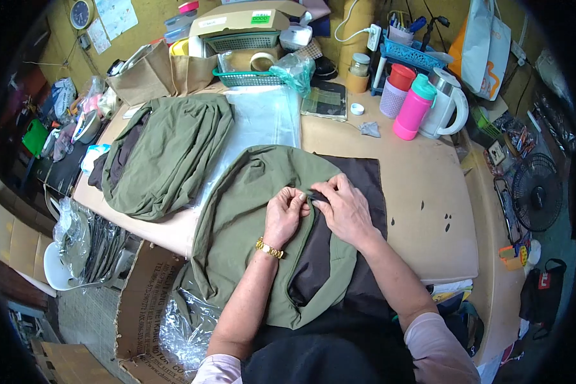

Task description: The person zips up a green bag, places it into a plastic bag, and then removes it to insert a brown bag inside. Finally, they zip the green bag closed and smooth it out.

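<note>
A rounded olive-green fabric piece [243,211] lies on the table in front of me, with a slit-like opening along its right side. Dark brown cloth [320,246] shows inside the opening, and more dark cloth [361,173] spreads out beyond the right edge. My left hand [287,214], with a gold watch [269,248] at the wrist, pinches the green cloth at the top end of the opening. Close beside it, my right hand [344,208] grips the edge there between thumb and fingers. A small black bit shows at those fingertips; I cannot make out what it is.
Stacked green fabric pieces [173,153] lie at the left on clear plastic sheets [262,115]. A pink bottle [413,112] and a white kettle [445,105] stand at the back right. Below the table's left edge is an open cardboard box [144,307] with plastic wrap.
</note>
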### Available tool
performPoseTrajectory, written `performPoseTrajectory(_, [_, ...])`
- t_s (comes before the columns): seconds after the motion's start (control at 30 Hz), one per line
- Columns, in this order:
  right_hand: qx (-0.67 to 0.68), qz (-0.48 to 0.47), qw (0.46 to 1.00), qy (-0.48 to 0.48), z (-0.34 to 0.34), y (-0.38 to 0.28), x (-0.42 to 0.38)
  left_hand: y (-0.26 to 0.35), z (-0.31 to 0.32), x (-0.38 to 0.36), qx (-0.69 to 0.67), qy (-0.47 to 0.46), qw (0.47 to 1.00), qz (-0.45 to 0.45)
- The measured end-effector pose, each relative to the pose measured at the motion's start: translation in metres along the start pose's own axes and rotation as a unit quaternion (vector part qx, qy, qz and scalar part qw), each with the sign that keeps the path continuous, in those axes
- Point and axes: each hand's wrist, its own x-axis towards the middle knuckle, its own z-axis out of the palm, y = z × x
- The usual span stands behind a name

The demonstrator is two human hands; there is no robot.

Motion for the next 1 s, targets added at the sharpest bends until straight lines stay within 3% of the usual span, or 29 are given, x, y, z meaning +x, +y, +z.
performPoseTrajectory(0.13, [-0.089,-0.055,0.994,0.036,-0.006,-0.002,-0.004,0.002,0.004,0.000,0.043,0.017,0.999,0.003])
performPoseTrajectory(0.33, [-0.064,-0.002,0.998,0.025,0.003,-0.003,-0.006,0.007,0.013,-0.004,0.132,0.074,0.988,0.039])
performPoseTrajectory(0.43, [-0.066,0.005,0.997,0.030,-0.001,-0.006,-0.006,0.004,0.013,-0.003,0.191,0.085,0.974,0.091])
performPoseTrajectory(0.57, [-0.074,-0.012,0.996,0.054,0.003,0.001,-0.005,0.009,0.015,-0.006,0.226,0.090,0.965,0.098])
performPoseTrajectory(0.67, [-0.043,-0.011,0.998,0.051,0.009,0.001,-0.005,0.009,0.015,-0.006,0.285,0.093,0.942,0.151])
performPoseTrajectory(0.73, [-0.029,-0.006,0.997,0.071,0.009,0.001,-0.003,0.011,0.015,-0.005,0.325,0.094,0.907,0.251])
performPoseTrajectory(1.0, [0.025,0.035,0.999,0.027,0.008,0.006,-0.003,0.003,0.010,-0.001,0.312,0.085,0.913,0.251])
